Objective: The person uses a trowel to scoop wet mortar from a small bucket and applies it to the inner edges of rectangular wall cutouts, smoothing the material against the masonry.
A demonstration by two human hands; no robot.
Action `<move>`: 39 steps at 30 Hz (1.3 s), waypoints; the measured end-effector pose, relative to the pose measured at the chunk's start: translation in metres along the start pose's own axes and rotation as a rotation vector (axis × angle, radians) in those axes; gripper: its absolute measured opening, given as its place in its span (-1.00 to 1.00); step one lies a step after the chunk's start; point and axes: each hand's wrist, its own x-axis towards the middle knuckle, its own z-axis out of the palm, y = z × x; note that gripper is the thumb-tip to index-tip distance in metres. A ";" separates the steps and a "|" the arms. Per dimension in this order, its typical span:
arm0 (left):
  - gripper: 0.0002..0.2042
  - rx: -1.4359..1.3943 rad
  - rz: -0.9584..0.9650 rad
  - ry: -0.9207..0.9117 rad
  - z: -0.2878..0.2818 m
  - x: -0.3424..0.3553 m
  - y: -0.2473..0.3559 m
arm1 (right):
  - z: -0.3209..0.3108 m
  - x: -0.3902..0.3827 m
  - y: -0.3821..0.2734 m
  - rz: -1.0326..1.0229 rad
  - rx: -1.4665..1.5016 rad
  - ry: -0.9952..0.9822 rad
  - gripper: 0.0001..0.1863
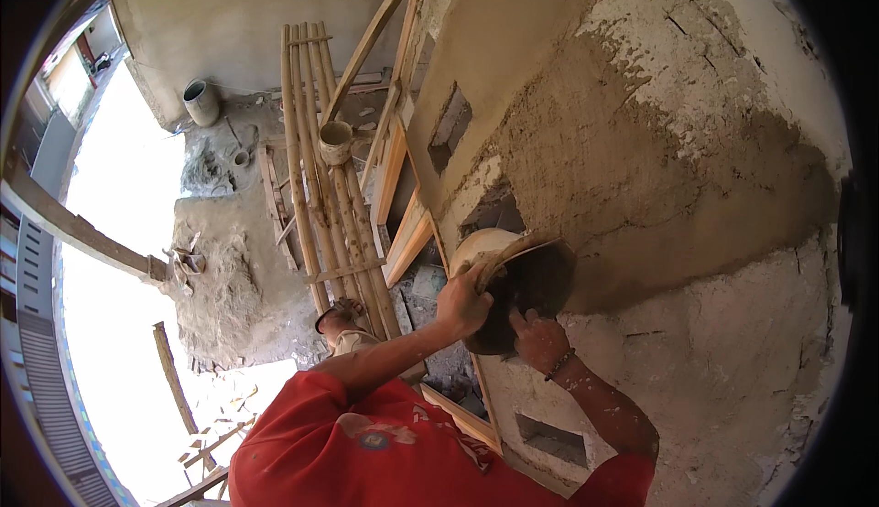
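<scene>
A wide-mouthed bucket (483, 244) is tipped in front of the wall, pale outside and dark inside its mouth. My left hand (463, 304) is closed on its rim on the left side. At the lower right edge of the mouth, my right hand (542, 339) has its fingers bent over the rim, one finger pointing up across the dark opening. The bucket's contents are too dark to make out. Beside it rises the wall (604, 159), coated with wet brown mortar above and paler, rougher plaster below.
I stand on a raised bamboo platform (300, 159) with a small bucket (336, 143) on it. Mortar heaps (220, 287) and a grey drum (201, 102) are on the ground to the left. Wooden frames (410, 242) lean between platform and wall. Rectangular openings (551, 440) pierce the wall.
</scene>
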 end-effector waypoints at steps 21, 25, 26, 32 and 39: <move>-0.48 0.051 0.210 0.114 -0.018 0.018 0.026 | -0.020 0.030 0.054 0.216 0.056 -0.126 -0.70; -0.48 0.109 0.270 0.094 -0.024 0.011 0.045 | 0.035 0.017 0.066 0.042 0.348 0.141 -0.74; -0.48 0.108 0.233 0.070 -0.024 0.007 0.049 | 0.050 0.016 0.060 0.122 0.580 0.116 -0.73; -0.46 0.034 0.222 0.164 -0.024 0.023 0.015 | 0.056 0.036 0.012 0.316 1.164 0.255 -0.63; -0.54 -0.332 0.098 0.218 -0.055 0.034 0.025 | -0.050 0.023 0.042 0.318 0.799 0.316 -0.52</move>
